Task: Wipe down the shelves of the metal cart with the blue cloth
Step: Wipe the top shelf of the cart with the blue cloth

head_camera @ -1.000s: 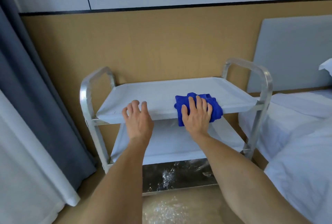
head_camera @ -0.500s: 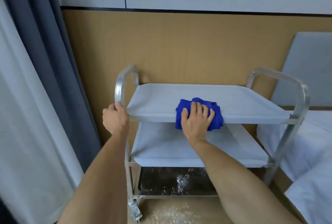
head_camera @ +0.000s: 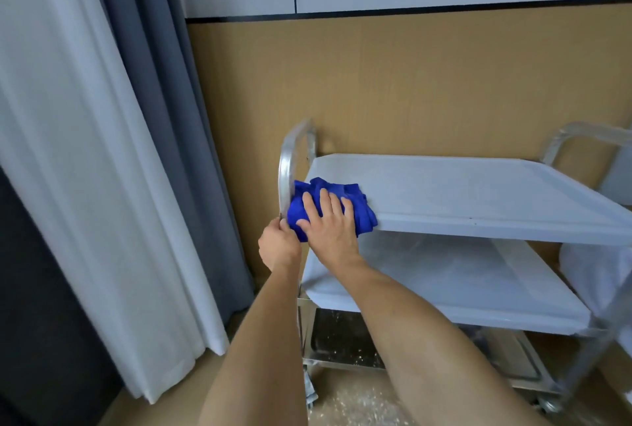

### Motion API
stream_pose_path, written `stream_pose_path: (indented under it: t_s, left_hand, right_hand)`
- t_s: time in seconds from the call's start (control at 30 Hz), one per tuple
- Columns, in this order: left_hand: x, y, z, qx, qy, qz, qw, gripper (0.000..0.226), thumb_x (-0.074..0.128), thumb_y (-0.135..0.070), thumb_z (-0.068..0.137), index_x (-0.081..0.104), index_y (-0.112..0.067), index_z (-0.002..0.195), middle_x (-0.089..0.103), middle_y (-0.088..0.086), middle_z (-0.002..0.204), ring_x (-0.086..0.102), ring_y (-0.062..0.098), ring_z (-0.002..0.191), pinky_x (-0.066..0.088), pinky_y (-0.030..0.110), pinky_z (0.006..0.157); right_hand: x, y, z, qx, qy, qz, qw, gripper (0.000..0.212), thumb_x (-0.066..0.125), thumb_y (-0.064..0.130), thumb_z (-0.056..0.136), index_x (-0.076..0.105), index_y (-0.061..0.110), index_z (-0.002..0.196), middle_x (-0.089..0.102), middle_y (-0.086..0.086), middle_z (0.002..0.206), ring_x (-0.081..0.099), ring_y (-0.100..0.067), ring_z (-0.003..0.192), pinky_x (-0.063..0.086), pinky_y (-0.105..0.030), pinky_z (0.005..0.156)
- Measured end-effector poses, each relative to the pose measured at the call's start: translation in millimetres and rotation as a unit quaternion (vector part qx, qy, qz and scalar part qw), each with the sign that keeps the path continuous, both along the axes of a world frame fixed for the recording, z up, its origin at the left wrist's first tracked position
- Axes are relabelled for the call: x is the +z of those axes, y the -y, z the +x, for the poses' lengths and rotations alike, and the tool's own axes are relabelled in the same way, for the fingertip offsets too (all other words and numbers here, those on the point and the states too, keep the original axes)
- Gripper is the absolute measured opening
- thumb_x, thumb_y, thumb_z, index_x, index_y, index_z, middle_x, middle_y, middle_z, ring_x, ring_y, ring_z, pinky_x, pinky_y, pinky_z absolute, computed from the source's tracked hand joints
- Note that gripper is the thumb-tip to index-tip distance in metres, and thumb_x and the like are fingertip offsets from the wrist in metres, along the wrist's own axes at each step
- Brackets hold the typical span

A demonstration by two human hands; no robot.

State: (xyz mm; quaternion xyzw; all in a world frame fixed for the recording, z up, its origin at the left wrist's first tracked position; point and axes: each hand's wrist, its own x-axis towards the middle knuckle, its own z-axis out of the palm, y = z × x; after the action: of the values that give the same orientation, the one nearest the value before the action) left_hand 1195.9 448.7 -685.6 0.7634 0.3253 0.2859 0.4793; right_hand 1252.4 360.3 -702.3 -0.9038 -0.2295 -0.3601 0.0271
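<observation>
Under your right hand (head_camera: 328, 220) the cloth (head_camera: 328, 191) is a deep, vivid blue, plain with no pattern. The cart's top shelf (head_camera: 478, 193) and middle shelf (head_camera: 461, 275) look pale grey-white, while its frame (head_camera: 285, 169) is shiny silver metal. The wall panel (head_camera: 410, 83) behind is a warm tan, edged above by a thin black line under light grey panels. Beside you hang a white curtain (head_camera: 68, 152) and a slate grey curtain (head_camera: 164, 117).

Just left of the fingers (head_camera: 328, 206) the cart's upright handle (head_camera: 285, 172) blocked the way; to their right the top shelf (head_camera: 478, 193) lay bare and open.
</observation>
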Motion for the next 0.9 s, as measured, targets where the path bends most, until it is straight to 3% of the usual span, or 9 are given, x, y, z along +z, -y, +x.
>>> stream_pose_path:
  t_s: [0.1,0.17,0.33,0.43,0.53,0.63,0.8,0.9]
  left_hand:
    - [-15,17,3,0.019,0.016,-0.003,1.000,0.027,0.041,-0.023,0.099,0.063,-0.020,0.114,0.065,0.001,0.094,0.060,0.022,0.083,0.047,0.034,0.070]
    - [-21,22,7,0.030,0.004,-0.006,1.000,0.032,0.044,-0.027,0.099,0.057,-0.027,0.128,0.065,0.003,0.105,0.063,0.025,0.093,0.053,0.040,0.081]
    - [-25,29,18,0.045,-0.002,0.001,0.999,0.037,0.043,-0.028,0.101,0.048,-0.019,0.137,0.054,0.010,0.121,0.054,0.030,0.111,0.048,0.045,0.091]
    - [-32,34,23,0.070,0.004,0.022,0.997,0.036,0.041,-0.027,0.103,0.048,-0.016,0.136,0.050,0.012,0.121,0.049,0.030,0.111,0.046,0.045,0.089]
    - [-36,33,29,0.085,0.010,0.041,0.995,0.034,0.042,-0.028,0.103,0.049,-0.014,0.133,0.051,0.013,0.118,0.049,0.030,0.108,0.046,0.044,0.087]
    - [-42,28,30,0.081,-0.008,0.099,0.992,0.032,0.049,-0.028,0.101,0.049,-0.011,0.127,0.054,0.013,0.115,0.054,0.030,0.105,0.049,0.043,0.085]
    - [-46,42,13,0.093,-0.051,0.168,0.980,0.031,0.055,-0.025,0.096,0.047,-0.006,0.119,0.053,0.014,0.113,0.053,0.031,0.104,0.045,0.040,0.082]
    - [-46,55,12,0.073,-0.037,0.187,0.979,0.023,0.052,-0.025,0.097,0.049,-0.007,0.111,0.056,0.013,0.108,0.055,0.032,0.101,0.045,0.043,0.080]
  right_hand:
    - [-7,27,0,-0.012,0.010,0.017,1.000,0.053,0.053,0.049,0.095,0.048,0.022,0.140,0.055,-0.014,0.137,0.051,-0.032,0.126,0.034,-0.049,0.110]
    - [-12,66,4,-0.027,0.018,0.020,0.999,0.053,0.047,0.048,0.095,0.049,0.023,0.142,0.055,-0.016,0.137,0.050,-0.034,0.127,0.032,-0.050,0.111]
    - [-17,197,15,-0.146,0.042,0.043,0.987,0.055,0.036,0.048,0.099,0.047,0.019,0.144,0.049,-0.020,0.142,0.044,-0.040,0.128,0.027,-0.054,0.112]
    - [-14,229,17,-0.168,0.050,0.063,0.983,0.052,0.034,0.045,0.100,0.052,0.015,0.138,0.053,-0.019,0.134,0.046,-0.039,0.122,0.030,-0.055,0.109]
    - [-10,192,24,-0.196,0.066,0.137,0.969,0.045,0.039,0.041,0.096,0.062,0.013,0.123,0.060,-0.015,0.123,0.050,-0.036,0.113,0.029,-0.054,0.108]
    - [-4,129,26,-0.159,0.071,0.177,0.969,0.039,0.043,0.041,0.094,0.068,0.014,0.106,0.065,-0.009,0.114,0.053,-0.032,0.107,0.032,-0.050,0.104]
    - [-2,36,10,-0.081,0.054,0.138,0.986,0.041,0.041,0.043,0.096,0.066,0.016,0.113,0.064,-0.009,0.117,0.054,-0.029,0.108,0.033,-0.048,0.103]
    - [-3,40,12,-0.049,0.057,0.119,0.990,0.042,0.041,0.043,0.097,0.063,0.015,0.119,0.063,-0.012,0.121,0.055,-0.030,0.109,0.035,-0.049,0.101]
